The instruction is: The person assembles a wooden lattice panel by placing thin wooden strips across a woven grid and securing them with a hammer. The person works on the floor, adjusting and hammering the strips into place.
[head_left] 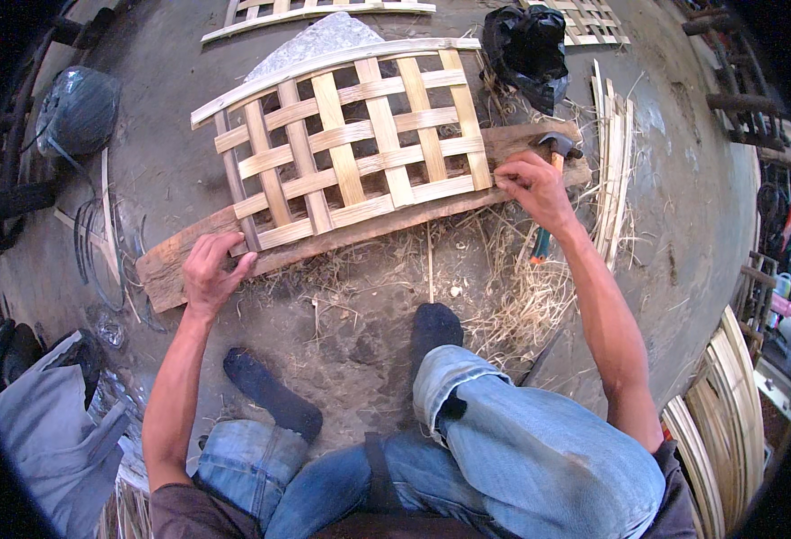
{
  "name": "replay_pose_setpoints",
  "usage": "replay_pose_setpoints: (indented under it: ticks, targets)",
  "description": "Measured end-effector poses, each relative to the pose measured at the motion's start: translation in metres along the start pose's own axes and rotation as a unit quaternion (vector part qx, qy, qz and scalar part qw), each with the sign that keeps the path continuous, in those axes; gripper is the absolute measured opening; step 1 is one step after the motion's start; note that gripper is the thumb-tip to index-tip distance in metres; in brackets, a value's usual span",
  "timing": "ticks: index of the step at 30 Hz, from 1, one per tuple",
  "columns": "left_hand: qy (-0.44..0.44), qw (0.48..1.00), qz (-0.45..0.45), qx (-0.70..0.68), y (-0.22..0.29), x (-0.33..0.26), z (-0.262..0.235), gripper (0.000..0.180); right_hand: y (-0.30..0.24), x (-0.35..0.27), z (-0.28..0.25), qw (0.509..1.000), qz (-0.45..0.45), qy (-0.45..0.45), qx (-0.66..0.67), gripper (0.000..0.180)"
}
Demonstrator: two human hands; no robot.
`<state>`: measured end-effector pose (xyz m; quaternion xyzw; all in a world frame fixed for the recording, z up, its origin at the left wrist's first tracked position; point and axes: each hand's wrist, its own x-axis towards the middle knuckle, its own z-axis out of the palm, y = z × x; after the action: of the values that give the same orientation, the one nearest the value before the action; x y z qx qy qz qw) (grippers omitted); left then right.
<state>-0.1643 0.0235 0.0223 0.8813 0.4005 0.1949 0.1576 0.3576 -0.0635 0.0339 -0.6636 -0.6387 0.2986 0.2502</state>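
Observation:
A woven lattice panel of pale, flat split-bamboo strips (331, 136) leans over a rough wooden plank (173, 260), its lower edge resting along the plank. A long split strip runs across the panel's far edge. My left hand (210, 271) is closed at the panel's near left corner, thumb and fingers pinching the strip end there. At the near right corner my right hand (539, 190) is closed too, its fingertips against the panel's edge. Just beyond it lies a hammer (559, 145) on the plank, its handle partly hidden by my wrist.
A pale stone block (316, 43) stands behind the panel, beside a black plastic bag (526, 58). Loose bamboo strips (613, 166) lie to the right, with shavings (530, 305) below. More lattice panels (584, 20) lie farther off. A wrapped coil (79, 110) sits at left.

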Motion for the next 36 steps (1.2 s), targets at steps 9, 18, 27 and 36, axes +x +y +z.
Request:
replay_pose_setpoints:
  ticks: [9,18,27,36]
  targets:
    - [-0.017,1.0,-0.013,-0.022,-0.003,-0.002,0.007,0.034,0.009,-0.01,0.0,1.0,-0.019,0.02,-0.004,0.022]
    - [0.046,0.998,-0.033,-0.036,-0.038,-0.013,0.008,0.027,0.143,-0.134,-0.131,0.848,0.37,0.313,-0.217,0.025]
    - [0.081,0.994,-0.068,-0.04,-0.05,0.017,-0.013,0.022,0.15,-0.165,-0.116,0.822,0.464,0.204,-0.259,0.022]
    - [0.109,0.989,-0.087,-0.059,-0.058,0.022,-0.013,0.018,0.171,-0.217,-0.148,0.781,0.437,0.426,-0.132,0.021]
